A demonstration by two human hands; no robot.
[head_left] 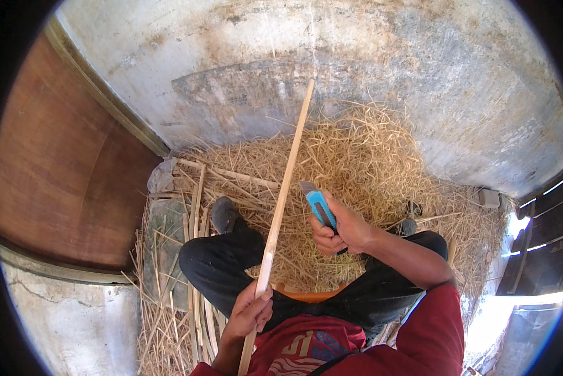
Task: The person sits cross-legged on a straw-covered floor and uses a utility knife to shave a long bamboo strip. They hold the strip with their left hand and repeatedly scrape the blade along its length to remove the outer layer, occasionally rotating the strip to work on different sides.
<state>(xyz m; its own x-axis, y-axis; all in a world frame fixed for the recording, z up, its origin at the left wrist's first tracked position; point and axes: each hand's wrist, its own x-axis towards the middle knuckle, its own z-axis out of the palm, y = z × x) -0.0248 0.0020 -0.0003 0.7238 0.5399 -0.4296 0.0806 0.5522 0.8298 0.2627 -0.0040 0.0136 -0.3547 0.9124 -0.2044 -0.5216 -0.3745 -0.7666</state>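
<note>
Nearest, the left hand (251, 308) is clenched around the lower part of a long pale bamboo strip (280, 207), which runs from beside the red shirt (369, 351) up and away over the lap, its far tip reaching the grey wall (369, 81). Just beyond and to the right, the right hand (341, 229) grips a blue utility knife (319, 207) with its short blade out and pointing far-left; the blade sits just beside the strip, apart from it. By the look of it the work is at the pause between shaving passes: strip steadied, knife lifted. A next pass would call for laying the blade against the strip's edge at a shallow angle and pushing away from the body, with the left hand keeping the strip from twisting. Under the black trousers (231, 263) an orange seat edge (310, 293) shows. No container is visible; the shavings lie loose in a pile of pale shavings (357, 156) on the floor, beyond the feet. At near left more split strips (194, 250) lie on the floor; far left is a brown wooden panel (62, 163).
</note>
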